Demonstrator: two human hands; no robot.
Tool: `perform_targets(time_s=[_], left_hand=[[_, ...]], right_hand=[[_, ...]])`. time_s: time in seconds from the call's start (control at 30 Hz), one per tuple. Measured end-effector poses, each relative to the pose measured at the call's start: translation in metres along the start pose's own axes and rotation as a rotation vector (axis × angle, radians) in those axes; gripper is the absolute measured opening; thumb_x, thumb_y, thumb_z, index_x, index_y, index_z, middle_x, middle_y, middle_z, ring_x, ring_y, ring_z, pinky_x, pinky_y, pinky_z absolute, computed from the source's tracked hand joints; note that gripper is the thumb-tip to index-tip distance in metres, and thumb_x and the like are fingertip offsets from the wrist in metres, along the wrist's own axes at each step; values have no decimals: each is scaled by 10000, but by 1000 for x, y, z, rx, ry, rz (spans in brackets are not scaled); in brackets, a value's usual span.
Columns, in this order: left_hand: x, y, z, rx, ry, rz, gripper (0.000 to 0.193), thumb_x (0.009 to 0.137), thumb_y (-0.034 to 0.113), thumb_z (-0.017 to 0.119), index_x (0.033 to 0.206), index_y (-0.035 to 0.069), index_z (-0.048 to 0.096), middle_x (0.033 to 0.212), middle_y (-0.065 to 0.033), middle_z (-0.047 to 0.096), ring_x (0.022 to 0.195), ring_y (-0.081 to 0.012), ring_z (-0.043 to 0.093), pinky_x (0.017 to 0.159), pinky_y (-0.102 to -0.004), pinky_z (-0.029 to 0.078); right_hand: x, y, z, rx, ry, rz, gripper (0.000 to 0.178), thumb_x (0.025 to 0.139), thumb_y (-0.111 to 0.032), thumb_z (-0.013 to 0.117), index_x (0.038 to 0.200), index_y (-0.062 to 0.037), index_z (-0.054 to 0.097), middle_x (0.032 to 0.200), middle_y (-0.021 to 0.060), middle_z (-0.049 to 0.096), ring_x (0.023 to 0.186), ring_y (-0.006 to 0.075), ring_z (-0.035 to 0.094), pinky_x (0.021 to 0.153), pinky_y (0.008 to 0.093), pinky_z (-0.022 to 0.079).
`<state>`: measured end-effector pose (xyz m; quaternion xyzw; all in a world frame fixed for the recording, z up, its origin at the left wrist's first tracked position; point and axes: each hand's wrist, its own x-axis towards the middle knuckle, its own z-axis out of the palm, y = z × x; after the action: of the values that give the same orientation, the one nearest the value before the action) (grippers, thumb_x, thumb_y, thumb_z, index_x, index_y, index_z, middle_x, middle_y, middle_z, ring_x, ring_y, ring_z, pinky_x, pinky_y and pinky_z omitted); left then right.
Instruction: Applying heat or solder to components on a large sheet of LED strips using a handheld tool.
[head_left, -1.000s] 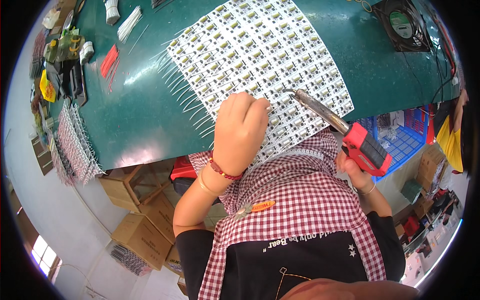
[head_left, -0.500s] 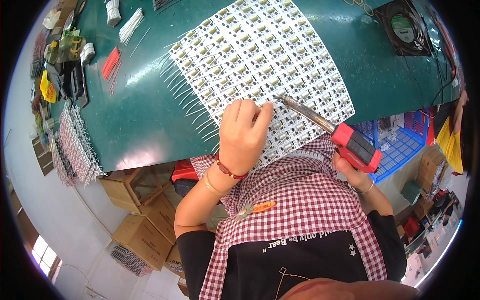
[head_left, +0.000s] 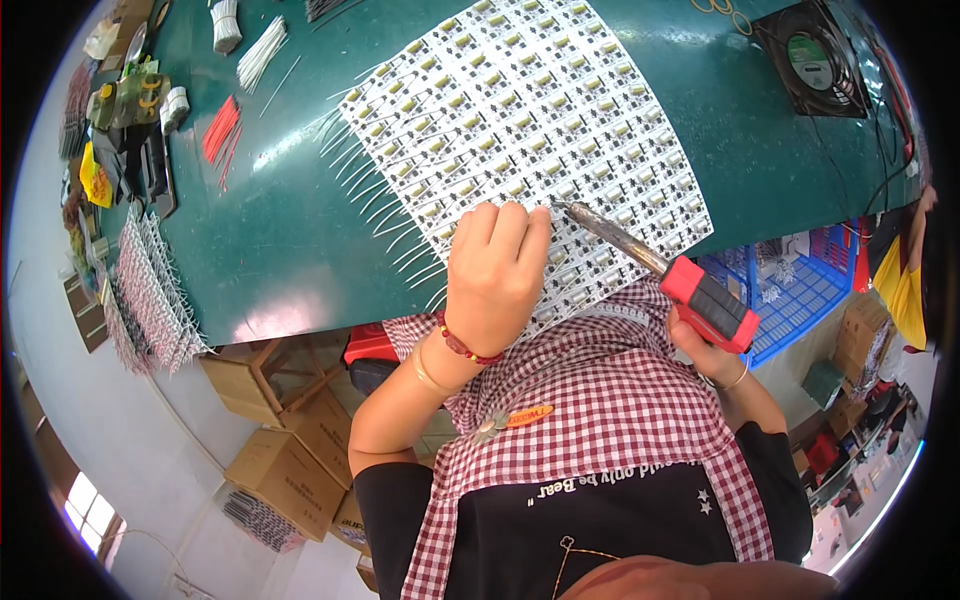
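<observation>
A large white panel of small circuit boards (head_left: 600, 130) lies on the green table, with rows of small yellowish components on it. White wires (head_left: 390, 213) stick out past its left edge. My left hand (head_left: 497, 268) is over the panel's near part, fingers closed and bent down toward the boards; what they pinch is hidden beneath them. My right hand (head_left: 704, 350) grips a red and black soldering iron (head_left: 712, 303) from below. The iron's dark metal tip meets the panel just to the right of my left fingertips.
Bundles of white wires (head_left: 262, 52) and red wires (head_left: 220, 130) lie at the table's far left. A black fan (head_left: 812, 62) stands at the far right. A blue basket (head_left: 800, 305) is below the table's right edge. Cardboard boxes (head_left: 285, 480) are stacked at lower left.
My left hand has shifted slightly right, and its fingers sit closer together. The iron has moved slightly down, its tip still at the panel.
</observation>
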<state>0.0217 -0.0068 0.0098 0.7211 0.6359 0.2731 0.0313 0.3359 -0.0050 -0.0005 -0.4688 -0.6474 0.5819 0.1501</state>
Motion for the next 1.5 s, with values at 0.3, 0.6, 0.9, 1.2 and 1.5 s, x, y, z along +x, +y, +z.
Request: perform_targets(time_s=[0.3,0.6,0.9,1.2,1.5], left_hand=[[-1,2,-3,52,-25,16,233,719,-52,703,944,9,698,743,-55,455,683,-210,490,606,-341,427],[-12,2,-5,12,13,-43,278,722,-60,711,983,36,718,738,-46,475,664,-208,505,587,-342,413],[-14,0,4,9,39,-19,279,718,-73,730,975,35,718,722,-44,459,651,-210,487,575,-346,402],[-12,1,0,-15,21,-7,277,721,-75,722,979,25,713,723,-50,455,654,-216,484,585,-350,403],[-13,1,2,-28,22,-17,273,724,-76,722,980,17,710,734,-54,473,661,-221,493,591,-354,405]], right_hand=[[-2,-5,-1,167,44,68,158,802,-145,754,901,-37,693,857,93,661,757,241,646,662,348,498],[0,-7,2,238,88,54,165,812,-152,759,908,-34,694,864,83,662,763,228,636,659,335,488],[2,-4,0,177,3,31,173,810,-162,764,901,-40,683,825,70,634,719,201,610,618,325,467],[3,-2,1,98,17,-29,180,808,-179,767,902,-50,685,805,68,622,668,203,611,575,320,460],[8,-10,0,29,17,-76,181,792,-176,761,898,-49,687,825,82,646,711,224,645,599,336,481]])
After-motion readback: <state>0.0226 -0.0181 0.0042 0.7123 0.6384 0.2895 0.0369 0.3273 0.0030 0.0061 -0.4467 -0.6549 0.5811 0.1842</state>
